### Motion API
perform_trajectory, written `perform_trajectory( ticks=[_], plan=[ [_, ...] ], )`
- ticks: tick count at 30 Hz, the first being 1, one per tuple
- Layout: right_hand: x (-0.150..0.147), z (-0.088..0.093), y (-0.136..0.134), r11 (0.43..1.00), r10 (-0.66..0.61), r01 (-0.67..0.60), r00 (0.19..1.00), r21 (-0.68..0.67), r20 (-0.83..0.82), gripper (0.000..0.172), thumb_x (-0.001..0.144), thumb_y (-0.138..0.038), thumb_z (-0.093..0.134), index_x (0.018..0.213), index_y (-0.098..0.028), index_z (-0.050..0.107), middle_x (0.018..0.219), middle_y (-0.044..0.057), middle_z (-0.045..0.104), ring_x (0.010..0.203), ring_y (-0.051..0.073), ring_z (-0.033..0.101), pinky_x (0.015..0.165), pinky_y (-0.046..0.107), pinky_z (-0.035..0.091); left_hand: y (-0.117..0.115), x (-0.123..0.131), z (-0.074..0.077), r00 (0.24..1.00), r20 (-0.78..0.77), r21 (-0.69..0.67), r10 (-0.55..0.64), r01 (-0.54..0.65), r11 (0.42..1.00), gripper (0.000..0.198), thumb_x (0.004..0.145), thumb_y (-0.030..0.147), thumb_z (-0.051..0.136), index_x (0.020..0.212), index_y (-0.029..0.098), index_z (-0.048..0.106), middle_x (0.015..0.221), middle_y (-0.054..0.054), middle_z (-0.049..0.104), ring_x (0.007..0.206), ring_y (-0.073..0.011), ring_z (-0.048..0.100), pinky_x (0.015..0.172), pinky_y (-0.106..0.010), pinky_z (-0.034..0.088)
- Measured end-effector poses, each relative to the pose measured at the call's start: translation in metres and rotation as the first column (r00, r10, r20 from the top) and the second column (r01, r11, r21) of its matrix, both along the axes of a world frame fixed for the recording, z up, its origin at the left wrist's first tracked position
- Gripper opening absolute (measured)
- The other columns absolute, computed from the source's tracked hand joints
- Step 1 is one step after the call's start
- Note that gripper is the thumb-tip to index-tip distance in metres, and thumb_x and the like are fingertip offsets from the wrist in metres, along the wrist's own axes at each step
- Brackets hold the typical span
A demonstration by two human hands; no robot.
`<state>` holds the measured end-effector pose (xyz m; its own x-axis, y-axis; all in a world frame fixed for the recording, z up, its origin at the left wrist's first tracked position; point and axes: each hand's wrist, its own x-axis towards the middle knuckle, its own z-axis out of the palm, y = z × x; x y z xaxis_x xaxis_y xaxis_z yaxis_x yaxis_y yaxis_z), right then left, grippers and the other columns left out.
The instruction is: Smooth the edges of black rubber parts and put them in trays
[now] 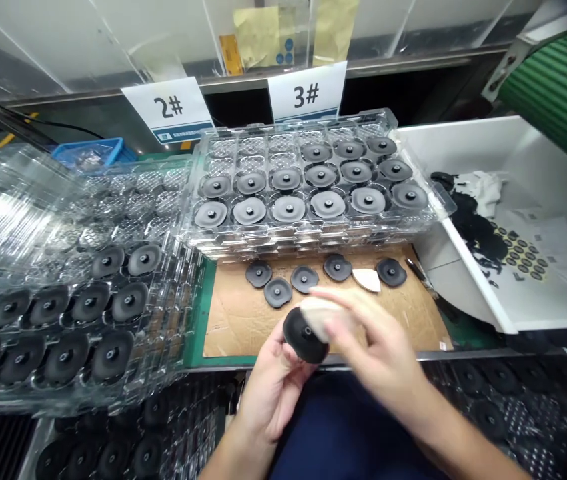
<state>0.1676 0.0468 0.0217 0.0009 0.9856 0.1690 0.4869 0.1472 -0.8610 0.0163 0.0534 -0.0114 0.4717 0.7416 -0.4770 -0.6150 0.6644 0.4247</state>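
We have our left hand [273, 380] cupped around a round black rubber disc with a raised central hub [305, 335], holding it up just off the near edge of the tabletop. Our right hand [371, 333] is closed around a pale cream pad [317, 315], and the pad touches the disc's upper face. Both grips are closed, each on its own piece, with the disc and pad between them.

Right in front of us, a brown cardboard sheet [233, 327] lies on a green mat [194, 327]. On it sit five more black discs [278, 292] and a white wedge-shaped piece [366, 280]. A dark slim tool [426, 283] lies just beside the sheet's right edge, though we cannot tell exactly what kind.

Beyond the cardboard stands a stack of clear plastic blister trays [308, 233]. Black discs fill most of the top tray's pockets, while its far left pockets hold none. A second pile of clear trays [23, 220] sits tilted to our left, also loaded with black discs. To our right, a white bin [528, 153] holds black scraps, a white cloth and a sheet of small round black pieces. White paper signs reading "2#" [167, 107] and "3#" [306, 93] stand behind the trays.
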Motion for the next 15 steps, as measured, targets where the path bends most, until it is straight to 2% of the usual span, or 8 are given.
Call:
perform_trajectory(
  ticks=[2,5,7,9,10,13,15],
  plan=[
    [-0.008,0.020,-0.002,0.982,0.185,-0.187,0.980,0.028,0.069,0.027,0.087,-0.017,0.045,0.113,-0.020,0.052,0.103,0.005,0.061,0.093,0.019,0.054,0.082,0.033,0.043,0.002,-0.001,0.003,0.999,-0.037,0.019,-0.010,0.011,1.000,0.044,0.071,0.023,0.067,0.114,0.020,0.056,0.106,-0.007,0.066,0.096,-0.0182,0.061,0.085,-0.027,0.048],
    [-0.014,0.032,0.001,0.924,0.381,-0.373,0.917,-0.078,0.123,0.022,0.086,-0.013,0.043,0.104,-0.019,0.055,0.093,0.003,0.062,0.080,0.016,0.054,0.074,0.031,0.041,0.005,-0.001,0.009,0.995,-0.098,0.044,-0.005,0.009,0.999,0.049,0.070,0.017,0.068,0.116,0.025,0.054,0.104,-0.004,0.066,0.094,-0.0170,0.061,0.082,-0.025,0.048],
    [-0.017,0.033,0.007,0.939,0.345,-0.342,0.925,-0.046,0.162,0.021,0.086,-0.013,0.042,0.102,-0.018,0.054,0.092,0.004,0.062,0.080,0.017,0.053,0.074,0.032,0.039,0.006,0.000,0.014,0.991,-0.136,0.056,-0.005,0.013,0.998,0.045,0.066,0.020,0.071,0.110,0.024,0.059,0.102,-0.004,0.067,0.095,-0.0186,0.061,0.082,-0.026,0.047],
    [-0.019,0.033,0.010,0.965,0.230,-0.250,0.952,0.078,0.203,0.022,0.087,-0.014,0.040,0.104,-0.014,0.053,0.089,0.007,0.061,0.079,0.018,0.051,0.074,0.034,0.037,0.006,0.002,0.020,0.988,-0.154,0.047,-0.018,0.026,0.999,0.039,0.065,0.023,0.072,0.103,0.021,0.063,0.100,-0.005,0.067,0.095,-0.0199,0.060,0.087,-0.029,0.045],
    [-0.018,0.032,0.010,0.962,0.221,-0.249,0.953,0.117,0.208,0.022,0.087,-0.014,0.039,0.104,-0.013,0.053,0.089,0.008,0.060,0.079,0.019,0.050,0.073,0.035,0.037,0.006,0.003,0.022,0.986,-0.163,0.041,-0.021,0.028,0.999,0.038,0.065,0.024,0.072,0.102,0.021,0.063,0.101,-0.005,0.067,0.096,-0.0203,0.060,0.090,-0.031,0.044],
    [-0.009,0.031,-0.001,0.908,0.389,-0.411,0.899,0.083,0.201,0.022,0.086,-0.012,0.040,0.104,-0.014,0.052,0.087,0.006,0.060,0.075,0.017,0.049,0.069,0.032,0.036,0.009,-0.001,0.026,0.985,-0.168,0.024,-0.045,0.050,0.998,0.053,0.056,0.025,0.078,0.106,0.024,0.061,0.104,-0.005,0.066,0.097,-0.0218,0.060,0.091,-0.033,0.043],
    [0.000,0.030,-0.009,0.912,0.398,-0.409,0.893,0.011,0.210,0.021,0.086,-0.011,0.041,0.103,-0.016,0.052,0.083,0.004,0.059,0.071,0.015,0.048,0.067,0.030,0.036,0.012,-0.004,0.025,0.985,-0.153,0.005,-0.081,0.082,0.997,0.061,0.048,0.024,0.082,0.105,0.024,0.062,0.106,-0.005,0.066,0.096,-0.0232,0.060,0.088,-0.033,0.045]
  ],
)
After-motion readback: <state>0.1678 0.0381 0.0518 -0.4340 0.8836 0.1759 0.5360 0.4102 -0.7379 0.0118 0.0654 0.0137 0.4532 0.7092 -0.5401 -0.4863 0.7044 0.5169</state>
